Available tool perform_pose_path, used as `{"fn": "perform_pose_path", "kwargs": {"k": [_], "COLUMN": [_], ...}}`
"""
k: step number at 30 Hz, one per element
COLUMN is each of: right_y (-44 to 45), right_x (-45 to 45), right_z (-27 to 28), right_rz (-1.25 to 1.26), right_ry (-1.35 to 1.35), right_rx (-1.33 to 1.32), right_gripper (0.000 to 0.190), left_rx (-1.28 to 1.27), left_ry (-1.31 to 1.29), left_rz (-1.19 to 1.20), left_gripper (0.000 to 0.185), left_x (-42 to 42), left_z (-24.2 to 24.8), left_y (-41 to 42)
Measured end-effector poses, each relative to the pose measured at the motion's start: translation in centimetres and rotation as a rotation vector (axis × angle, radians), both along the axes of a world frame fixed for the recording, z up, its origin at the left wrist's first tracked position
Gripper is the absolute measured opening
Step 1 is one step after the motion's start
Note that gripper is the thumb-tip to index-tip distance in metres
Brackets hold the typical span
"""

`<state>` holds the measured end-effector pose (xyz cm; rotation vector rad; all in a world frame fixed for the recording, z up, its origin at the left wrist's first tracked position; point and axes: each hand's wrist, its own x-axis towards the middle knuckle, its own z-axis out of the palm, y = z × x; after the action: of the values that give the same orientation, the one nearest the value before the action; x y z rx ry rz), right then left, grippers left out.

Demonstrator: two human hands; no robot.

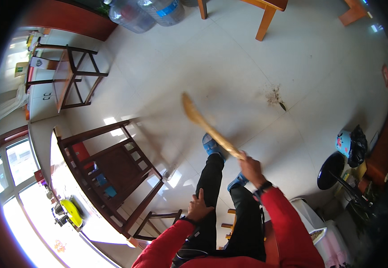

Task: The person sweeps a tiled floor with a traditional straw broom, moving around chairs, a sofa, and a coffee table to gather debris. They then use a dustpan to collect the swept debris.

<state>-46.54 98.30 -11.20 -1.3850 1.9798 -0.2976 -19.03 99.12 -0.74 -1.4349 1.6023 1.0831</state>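
My right hand is closed around the handle end of a short brush or hand broom with a yellowish-brown handle, held over the tiled floor. Its far end is blurred, so its exact kind is unclear. My left hand rests on my left leg at the knee, fingers apart, holding nothing. A small pile of brown debris lies on the floor to the upper right of the brush, with a green leaf at its lower edge.
A dark wooden chair stands left at a bright table, another chair beyond it. Large plastic bottles and a wooden stool stand ahead. Right are a blue flowered bin with a black bag and a black round base.
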Motion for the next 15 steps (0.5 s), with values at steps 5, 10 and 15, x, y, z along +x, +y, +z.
{"fn": "perform_pose_path", "kwargs": {"k": [5, 10, 15], "right_y": [-8.9, -3.5, -3.5], "right_x": [2.2, -10.4, -10.0], "right_z": [-6.3, -4.4, 1.3], "right_rz": [0.099, -0.103, -0.343], "right_ry": [0.089, 0.346, 0.358], "right_rx": [0.066, 0.226, 0.149], "right_gripper": [0.024, 0.039, 0.042], "left_rx": [0.051, 0.068, 0.109], "left_ry": [-0.002, 0.063, 0.051], "left_rz": [0.011, 0.074, 0.077], "left_gripper": [0.106, 0.104, 0.102], "left_x": [0.9, 1.8, 1.7], "left_z": [-0.3, -0.4, -0.8], "left_y": [-4.0, -5.8, -7.3]}}
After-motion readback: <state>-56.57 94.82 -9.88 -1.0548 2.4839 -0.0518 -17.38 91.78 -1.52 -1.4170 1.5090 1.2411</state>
